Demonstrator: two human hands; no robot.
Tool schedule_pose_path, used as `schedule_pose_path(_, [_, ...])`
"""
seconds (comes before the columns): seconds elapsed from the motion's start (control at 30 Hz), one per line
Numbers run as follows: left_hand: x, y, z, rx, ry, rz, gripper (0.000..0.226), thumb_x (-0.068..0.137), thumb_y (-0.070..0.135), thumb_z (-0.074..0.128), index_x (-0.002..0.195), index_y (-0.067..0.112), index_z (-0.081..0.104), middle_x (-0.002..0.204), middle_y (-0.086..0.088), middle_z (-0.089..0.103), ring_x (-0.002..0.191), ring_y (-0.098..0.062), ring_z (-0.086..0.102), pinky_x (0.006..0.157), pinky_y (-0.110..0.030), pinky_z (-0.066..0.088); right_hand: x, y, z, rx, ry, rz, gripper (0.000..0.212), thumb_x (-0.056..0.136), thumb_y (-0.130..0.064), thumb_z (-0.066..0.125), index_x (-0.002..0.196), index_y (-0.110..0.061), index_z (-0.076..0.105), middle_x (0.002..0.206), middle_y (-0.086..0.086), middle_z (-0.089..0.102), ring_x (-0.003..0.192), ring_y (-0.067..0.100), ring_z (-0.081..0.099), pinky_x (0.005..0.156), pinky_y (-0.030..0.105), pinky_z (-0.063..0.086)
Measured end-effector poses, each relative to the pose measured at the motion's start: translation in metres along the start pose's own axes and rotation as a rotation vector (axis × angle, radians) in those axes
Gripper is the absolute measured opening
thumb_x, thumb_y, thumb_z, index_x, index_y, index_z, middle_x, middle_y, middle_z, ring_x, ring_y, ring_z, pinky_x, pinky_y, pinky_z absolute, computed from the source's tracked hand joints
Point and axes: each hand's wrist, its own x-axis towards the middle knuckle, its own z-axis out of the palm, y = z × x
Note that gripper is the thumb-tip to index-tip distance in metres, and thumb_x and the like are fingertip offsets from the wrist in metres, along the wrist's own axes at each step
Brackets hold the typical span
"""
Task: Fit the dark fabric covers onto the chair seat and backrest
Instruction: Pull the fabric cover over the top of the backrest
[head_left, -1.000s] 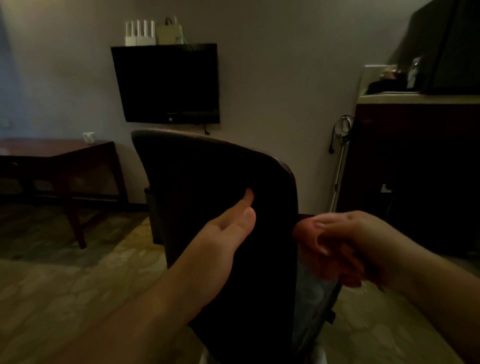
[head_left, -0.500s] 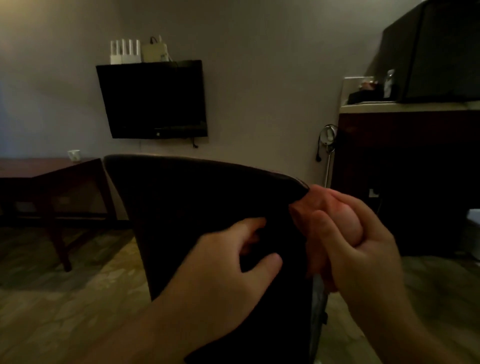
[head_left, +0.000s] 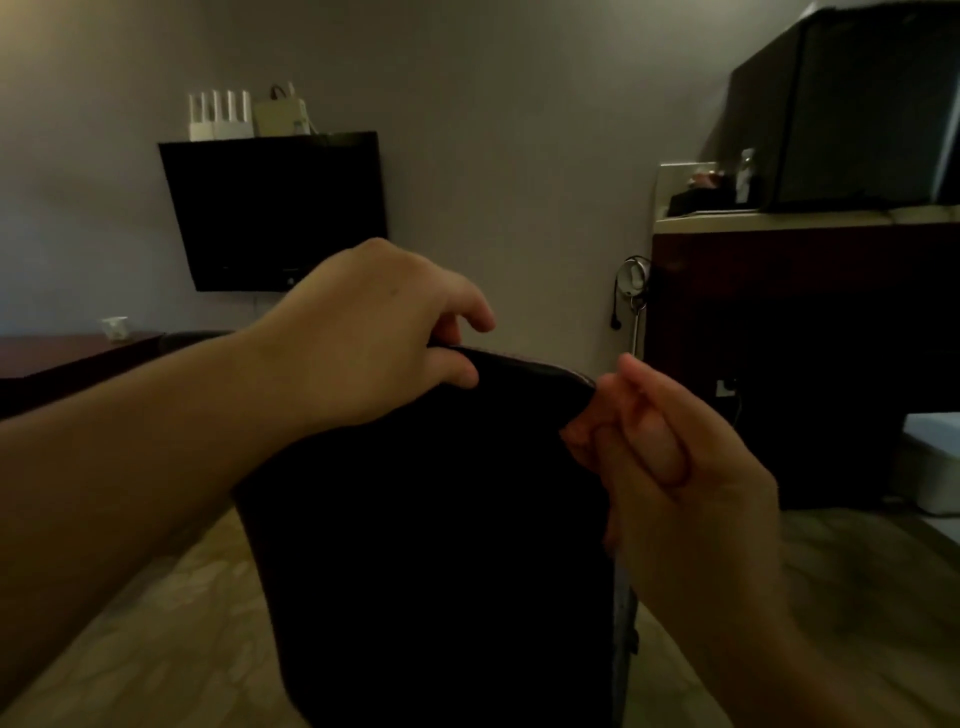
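Head view: dark cover (head_left: 436, 545) draped over backrest, top hem at frame centre, chair upright on floor (head_left: 156, 623). Left hand (head_left: 374, 338) pinching top hem, thumb under, fingers over. Right hand (head_left: 670, 467) curled round right corner of cover. Advice: pull both corners down evenly, keep hem square to top edge, seat seam before smoothing sides. TV (head_left: 275, 213) on wall behind; cabinet (head_left: 800, 332) right.
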Motion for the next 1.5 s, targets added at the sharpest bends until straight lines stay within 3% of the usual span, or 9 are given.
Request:
schedule_pose_path(0.37, [0.013, 0.023, 0.011, -0.045, 0.016, 0.033, 0.042, 0.084, 0.064, 0.058, 0.111, 0.039, 0.077, 0.094, 0.019, 0.069, 0.086, -0.002, 0.064, 0.084, -0.039, 0.059, 0.023, 0.001, -0.032, -0.436, 0.041, -0.156, 0.043, 0.072, -0.070, 0.061, 0.109, -0.047, 0.065, 0.115, -0.014, 0.059, 0.101, -0.004, 0.059, 0.082, 0.003, 0.047])
schedule_pose_path(0.53, [0.024, 0.035, 0.016, -0.015, 0.044, 0.055, 0.046, 0.089, 0.069, 0.049, 0.110, 0.039, 0.077, 0.095, 0.016, 0.070, 0.088, -0.006, 0.064, 0.085, -0.040, 0.058, 0.028, 0.010, -0.051, -0.346, 0.049, 0.054, 0.023, 0.080, -0.074, 0.064, 0.093, -0.057, 0.073, 0.140, -0.012, 0.059, 0.118, 0.016, 0.064, 0.096, 0.043, 0.060])
schedule_pose_path(0.63, [0.032, 0.042, 0.020, 0.028, 0.064, 0.057, 0.045, 0.084, 0.065, 0.051, 0.109, 0.037, 0.077, 0.095, 0.015, 0.070, 0.089, -0.006, 0.062, 0.084, -0.035, 0.054, 0.035, -0.006, -0.043, -0.367, 0.034, -0.016, 0.016, 0.077, -0.063, 0.063, 0.090, -0.055, 0.067, 0.151, -0.014, 0.045, 0.117, -0.004, 0.054, 0.087, 0.001, 0.047])
schedule_pose_path(0.77, [0.038, 0.048, 0.027, 0.070, 0.127, 0.089, 0.033, 0.089, 0.061, 0.060, 0.107, 0.038, 0.076, 0.096, 0.013, 0.071, 0.089, -0.010, 0.064, 0.078, -0.034, 0.052, 0.045, -0.006, -0.041, -0.502, 0.010, -0.260, 0.018, 0.089, -0.048, 0.063, 0.106, -0.042, 0.065, 0.140, -0.009, 0.042, 0.110, -0.010, 0.050, 0.088, -0.002, 0.042])
schedule_pose_path(0.9, [0.043, 0.052, 0.029, 0.037, 0.084, 0.093, 0.039, 0.089, 0.065, 0.055, 0.110, 0.039, 0.075, 0.096, 0.016, 0.069, 0.085, -0.005, 0.058, 0.080, -0.033, 0.051, 0.050, 0.002, -0.068, -0.310, -0.049, 0.037, 0.013, 0.093, -0.040, 0.071, 0.105, -0.046, 0.072, 0.103, -0.010, 0.072, 0.078, 0.005, 0.070, 0.055, 0.012, 0.052])
schedule_pose_path(1.03, [0.053, 0.060, 0.036, 0.075, 0.112, 0.098, 0.034, 0.093, 0.063, 0.060, 0.109, 0.036, 0.075, 0.096, 0.014, 0.068, 0.090, -0.009, 0.059, 0.077, -0.032, 0.047, 0.056, -0.001, -0.082, -0.437, -0.108, 0.019, 0.020, 0.096, -0.031, 0.070, 0.093, -0.051, 0.068, 0.085, -0.036, 0.070, 0.079, -0.011, 0.068, 0.058, 0.006, 0.051])
schedule_pose_path(1.13, [0.059, 0.064, 0.039, 0.102, 0.124, 0.096, 0.032, 0.094, 0.061, 0.061, 0.108, 0.035, 0.074, 0.095, 0.013, 0.064, 0.088, -0.010, 0.055, 0.074, -0.032, 0.040, 0.066, -0.014, -0.078, -0.608, -0.136, -0.069, 0.007, 0.096, -0.042, 0.065, 0.091, -0.042, 0.069, 0.081, -0.018, 0.071, 0.081, -0.007, 0.068, 0.058, 0.016, 0.056])
schedule_pose_path(1.37, [0.066, 0.073, 0.044, 0.121, 0.115, 0.102, 0.032, 0.096, 0.061, 0.056, 0.110, 0.037, 0.073, 0.091, 0.014, 0.058, 0.084, -0.008, 0.049, 0.071, -0.031, 0.036, 0.070, -0.011, -0.079, -0.652, -0.084, 0.138, 0.100, 0.059, -0.086, 0.046, 0.144, -0.035, 0.053, 0.109, -0.019, 0.055, 0.092, 0.005, 0.062, 0.069, 0.022, 0.055])
schedule_pose_path(1.5, [0.072, 0.078, 0.045, 0.163, 0.106, 0.115, 0.032, 0.098, 0.061, 0.053, 0.111, 0.036, 0.071, 0.093, 0.013, 0.058, 0.086, -0.009, 0.051, 0.071, -0.032, 0.035, 0.073, -0.004, -0.078, -0.525, -0.046, 0.217, 0.042, 0.079, -0.065, 0.071, 0.102, -0.033, 0.060, 0.093, -0.008, 0.064, 0.070, 0.003, 0.066, 0.046, 0.011, 0.047])
